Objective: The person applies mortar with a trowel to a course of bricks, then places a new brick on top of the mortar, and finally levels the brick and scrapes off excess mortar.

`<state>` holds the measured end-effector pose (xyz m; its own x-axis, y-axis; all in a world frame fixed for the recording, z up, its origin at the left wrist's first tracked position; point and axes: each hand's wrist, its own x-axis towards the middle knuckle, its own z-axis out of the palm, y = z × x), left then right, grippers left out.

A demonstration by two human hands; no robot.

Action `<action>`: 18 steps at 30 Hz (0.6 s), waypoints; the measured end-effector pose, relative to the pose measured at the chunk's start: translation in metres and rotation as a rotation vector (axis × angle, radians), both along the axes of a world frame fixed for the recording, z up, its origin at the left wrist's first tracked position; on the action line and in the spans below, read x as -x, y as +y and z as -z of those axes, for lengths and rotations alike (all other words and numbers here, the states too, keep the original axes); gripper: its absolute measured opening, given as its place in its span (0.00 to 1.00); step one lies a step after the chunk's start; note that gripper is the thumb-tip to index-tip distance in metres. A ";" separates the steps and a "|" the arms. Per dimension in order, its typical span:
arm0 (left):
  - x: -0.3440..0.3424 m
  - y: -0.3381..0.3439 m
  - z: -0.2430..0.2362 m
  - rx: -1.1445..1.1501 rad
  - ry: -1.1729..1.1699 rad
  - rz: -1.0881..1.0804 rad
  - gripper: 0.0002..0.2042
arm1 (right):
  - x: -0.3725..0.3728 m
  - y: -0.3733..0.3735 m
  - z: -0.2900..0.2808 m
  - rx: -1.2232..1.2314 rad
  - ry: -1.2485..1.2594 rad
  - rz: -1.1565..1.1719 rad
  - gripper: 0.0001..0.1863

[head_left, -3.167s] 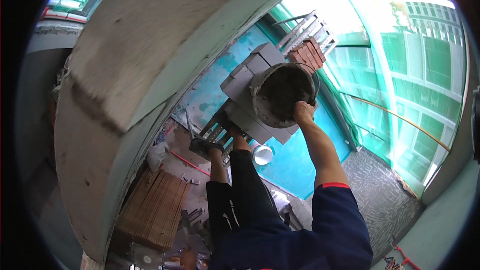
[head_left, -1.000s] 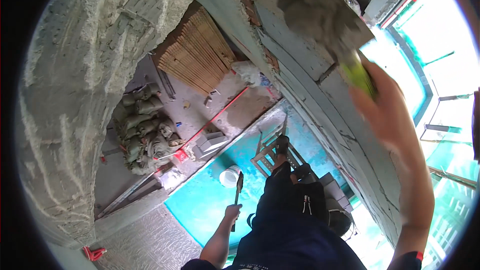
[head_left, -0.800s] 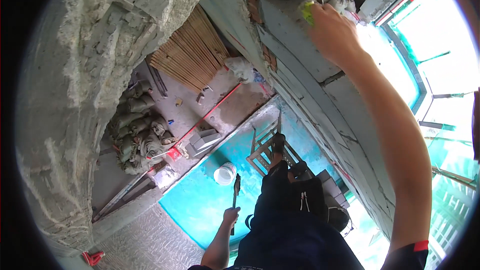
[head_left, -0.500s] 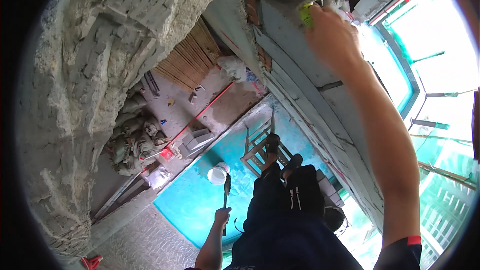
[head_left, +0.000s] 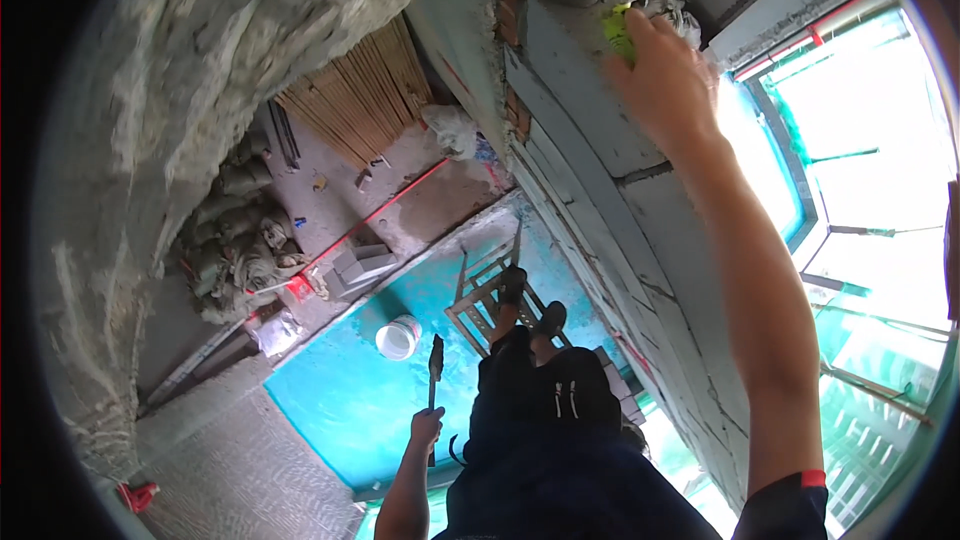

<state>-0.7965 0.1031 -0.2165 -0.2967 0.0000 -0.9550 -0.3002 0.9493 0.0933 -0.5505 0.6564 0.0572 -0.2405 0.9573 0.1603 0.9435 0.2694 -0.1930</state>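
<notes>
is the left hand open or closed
Closed: the left hand wraps around a dark tool, which sticks out at both ends of the fist.

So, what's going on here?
A person stands on a slatted stand beside a grey block wall. Their right hand, high against the wall, grips a yellow-green handle; the tool's far end is unclear. Their left hand holds a dark thin-handled tool. Below, a white bucket sits on turquoise floor.

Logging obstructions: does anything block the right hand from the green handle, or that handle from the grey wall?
Nothing visible: the right hand grips the green handle directly, and no object shows between it and the grey wall.
</notes>
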 end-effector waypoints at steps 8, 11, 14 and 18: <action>-0.039 -0.060 0.031 0.036 -0.026 -0.064 0.08 | -0.005 -0.002 0.005 -0.046 -0.151 -0.017 0.17; -0.046 -0.078 0.040 0.069 -0.043 -0.103 0.06 | -0.006 -0.014 -0.004 -0.099 -0.113 -0.048 0.18; -0.059 -0.088 0.042 0.098 -0.025 -0.194 0.07 | -0.035 -0.025 0.004 -0.193 -0.085 -0.049 0.20; -0.068 -0.090 0.049 0.122 -0.057 -0.257 0.07 | -0.082 -0.024 -0.004 -0.172 -0.265 -0.014 0.22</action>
<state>-0.7281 0.0134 -0.2652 -0.2177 -0.1840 -0.9585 -0.5342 0.8444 -0.0407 -0.4685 0.6320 0.0610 -0.3082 0.9180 0.2494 0.9509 0.2899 0.1081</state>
